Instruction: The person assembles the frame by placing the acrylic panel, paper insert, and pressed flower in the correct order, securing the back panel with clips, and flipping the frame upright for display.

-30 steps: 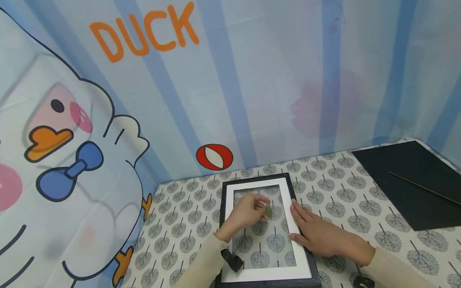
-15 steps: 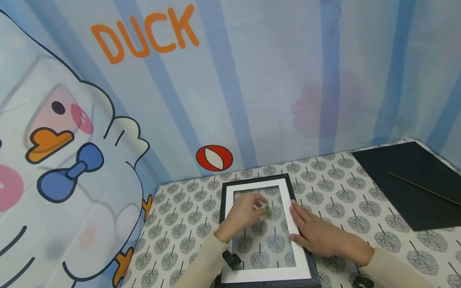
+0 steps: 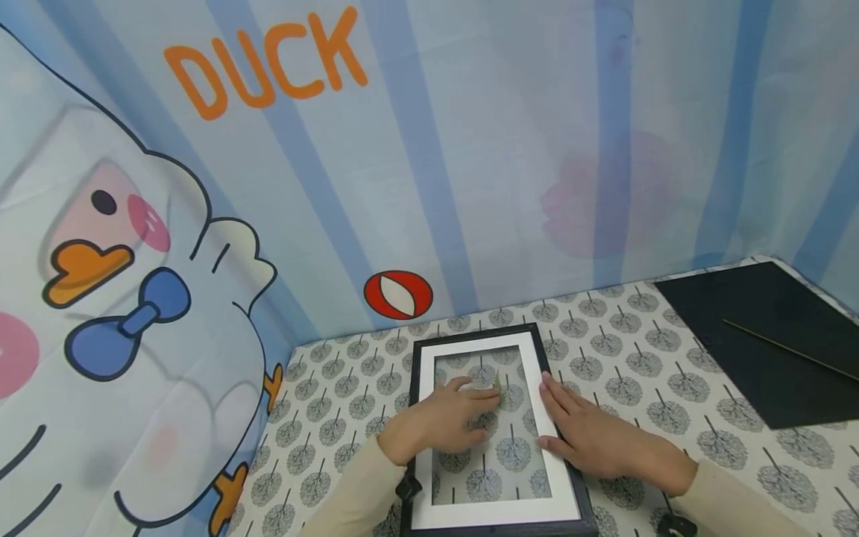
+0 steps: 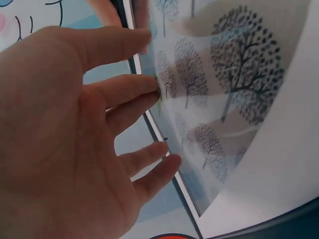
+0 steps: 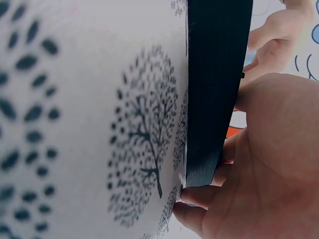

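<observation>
A black picture frame (image 3: 496, 529) with a white mat (image 3: 496, 512) lies flat on the table; the tree-patterned cloth shows through its clear pane (image 3: 463, 481). My left hand (image 3: 450, 419) is over the pane, fingers spread and mostly straight. Its fingertips touch a small green sprig (image 3: 496, 382), largely covered by them; a bit of green (image 4: 160, 93) shows at the fingertips in the left wrist view. My right hand (image 3: 590, 438) rests on the frame's right side, fingers extended onto the mat. In the right wrist view that hand lies along the frame's dark outer edge (image 5: 212, 89).
A black sheet or board (image 3: 751, 373) lies at the right of the table, with a thin brownish stick (image 3: 785, 345) on it. The tree-print cloth (image 3: 322, 425) covers the table. A duck-print curtain (image 3: 483, 149) hangs behind and at the left.
My left hand has let go of the sprig it pinched, lowered and spread its fingers, and now touches the sprig on the pane. My right hand and the frame have stayed put.
</observation>
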Tool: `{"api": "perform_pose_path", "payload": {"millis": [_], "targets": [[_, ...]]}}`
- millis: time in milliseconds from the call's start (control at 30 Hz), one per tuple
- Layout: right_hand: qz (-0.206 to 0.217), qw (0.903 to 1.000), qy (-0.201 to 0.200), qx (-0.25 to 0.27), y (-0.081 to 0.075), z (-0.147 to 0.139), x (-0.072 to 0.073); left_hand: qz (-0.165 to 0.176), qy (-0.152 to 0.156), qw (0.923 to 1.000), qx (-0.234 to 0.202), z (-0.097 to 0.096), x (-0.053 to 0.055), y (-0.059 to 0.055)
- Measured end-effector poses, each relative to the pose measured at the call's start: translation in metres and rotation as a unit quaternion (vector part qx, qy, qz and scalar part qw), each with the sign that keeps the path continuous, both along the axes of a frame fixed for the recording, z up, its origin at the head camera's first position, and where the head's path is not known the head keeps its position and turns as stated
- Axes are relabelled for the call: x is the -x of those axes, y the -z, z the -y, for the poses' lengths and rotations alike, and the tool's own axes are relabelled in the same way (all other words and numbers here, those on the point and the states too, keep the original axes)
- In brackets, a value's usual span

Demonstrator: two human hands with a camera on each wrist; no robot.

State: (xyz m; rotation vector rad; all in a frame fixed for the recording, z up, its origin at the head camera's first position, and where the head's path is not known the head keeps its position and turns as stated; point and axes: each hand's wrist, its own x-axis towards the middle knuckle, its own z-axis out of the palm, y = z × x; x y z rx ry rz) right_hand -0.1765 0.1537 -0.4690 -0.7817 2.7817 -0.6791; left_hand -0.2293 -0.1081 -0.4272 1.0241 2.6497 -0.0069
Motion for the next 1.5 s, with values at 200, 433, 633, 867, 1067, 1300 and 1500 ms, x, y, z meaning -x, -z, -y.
{"api": "perform_pose_path", "payload": {"millis": [200,433,633,867,1067,1300,1500], "targets": [[0.004,1.0000,0.003,0.000,-0.001,-0.001,0.000,-0.001,-0.007,1.0000,-0.005,-0.003,-0.004,0.003],[-0.002,1.0000,-0.001,0.002,0.000,0.000,-0.002,-0.002,-0.009,0.9998,-0.020,-0.008,-0.004,0.009],[-0.006,1.0000,-0.002,0.001,0.001,0.000,-0.001,-0.003,-0.008,0.9998,-0.018,-0.012,-0.004,0.007],[-0.008,1.0000,-0.003,0.002,0.001,0.000,-0.001,-0.009,-0.005,0.9999,-0.007,-0.013,-0.004,0.006],[-0.007,0.9999,-0.006,0.005,-0.001,0.001,-0.002,-0.005,-0.003,0.9999,-0.015,-0.011,-0.005,0.004],[-0.004,1.0000,-0.002,-0.001,-0.001,0.000,0.000,-0.012,0.003,0.9995,-0.028,-0.005,-0.009,-0.005],[-0.006,1.0000,-0.001,-0.001,-0.001,0.001,-0.002,-0.029,0.018,0.9990,-0.030,0.007,-0.018,-0.014]]}}
